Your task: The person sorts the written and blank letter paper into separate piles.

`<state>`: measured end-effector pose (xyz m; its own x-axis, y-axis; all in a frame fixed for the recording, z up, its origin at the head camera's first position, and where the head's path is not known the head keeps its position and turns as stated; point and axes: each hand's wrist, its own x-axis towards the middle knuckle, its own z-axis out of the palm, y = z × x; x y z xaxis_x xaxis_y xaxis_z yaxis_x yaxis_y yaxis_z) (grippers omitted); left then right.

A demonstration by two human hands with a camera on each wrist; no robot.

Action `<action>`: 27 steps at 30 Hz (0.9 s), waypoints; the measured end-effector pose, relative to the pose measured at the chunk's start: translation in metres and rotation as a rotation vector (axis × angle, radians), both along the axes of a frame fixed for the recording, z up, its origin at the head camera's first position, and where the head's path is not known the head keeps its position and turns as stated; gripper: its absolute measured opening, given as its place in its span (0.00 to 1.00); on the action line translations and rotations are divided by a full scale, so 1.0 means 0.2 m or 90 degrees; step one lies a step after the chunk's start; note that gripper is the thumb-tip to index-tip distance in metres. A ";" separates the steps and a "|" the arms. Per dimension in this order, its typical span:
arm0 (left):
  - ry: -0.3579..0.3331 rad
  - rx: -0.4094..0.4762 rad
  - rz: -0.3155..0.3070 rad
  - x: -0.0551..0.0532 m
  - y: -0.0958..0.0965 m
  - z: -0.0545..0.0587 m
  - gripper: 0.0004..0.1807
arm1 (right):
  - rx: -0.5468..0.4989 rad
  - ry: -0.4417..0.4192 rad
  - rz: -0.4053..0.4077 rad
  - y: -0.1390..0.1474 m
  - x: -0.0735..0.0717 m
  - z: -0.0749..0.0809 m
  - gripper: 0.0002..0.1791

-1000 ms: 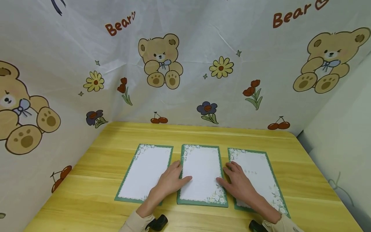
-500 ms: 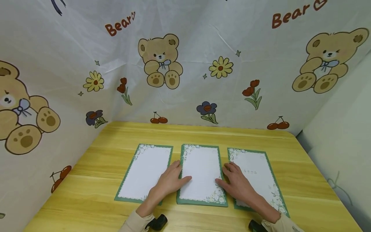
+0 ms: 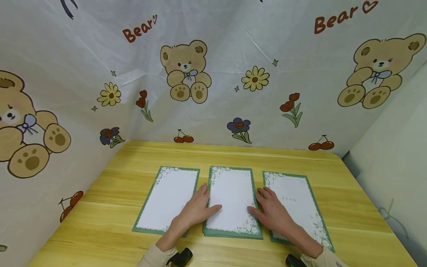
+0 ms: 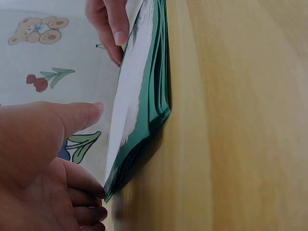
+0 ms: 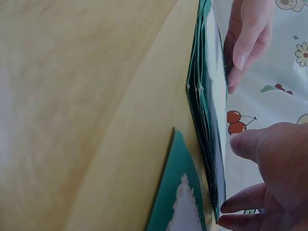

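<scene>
A stack of white paper sheets (image 3: 231,196) with green floral borders lies in the middle of the table, its layered edges showing in both wrist views. Along its left edge rests my left hand (image 3: 197,205), fingers extended and thumb reaching over the top sheet. My right hand (image 3: 275,211) lies at the right edge in the same way, its thumb over the border. In the left wrist view the left thumb (image 4: 86,115) appears raised off the paper. Neither hand pinches the stack. The sheets' edges near my fingertips fan slightly apart.
A similar bordered sheet (image 3: 170,196) lies left of the stack, partly under my left wrist. Another sheet (image 3: 288,185), with faint writing, lies to the right beneath my right hand. Behind the wooden table (image 3: 100,222) hangs a bear-print cloth (image 3: 213,122).
Both hands stay almost in place beside the stack. At its front left corner, the lower sheets show slightly more than before. The outer sheets have not moved.
</scene>
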<state>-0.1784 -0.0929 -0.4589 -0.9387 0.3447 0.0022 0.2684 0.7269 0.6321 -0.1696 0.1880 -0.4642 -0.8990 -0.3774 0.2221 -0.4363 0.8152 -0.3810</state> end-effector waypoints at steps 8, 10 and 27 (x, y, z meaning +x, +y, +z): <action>0.003 0.071 0.011 0.01 -0.01 0.02 0.35 | -0.102 0.000 -0.023 -0.02 -0.02 0.00 0.28; 0.008 0.097 0.016 0.00 -0.02 0.02 0.33 | -0.157 -0.017 -0.031 -0.02 -0.02 0.00 0.25; 0.025 0.279 0.069 -0.05 -0.14 0.04 0.25 | -0.479 -0.249 -0.088 -0.07 -0.08 0.09 0.29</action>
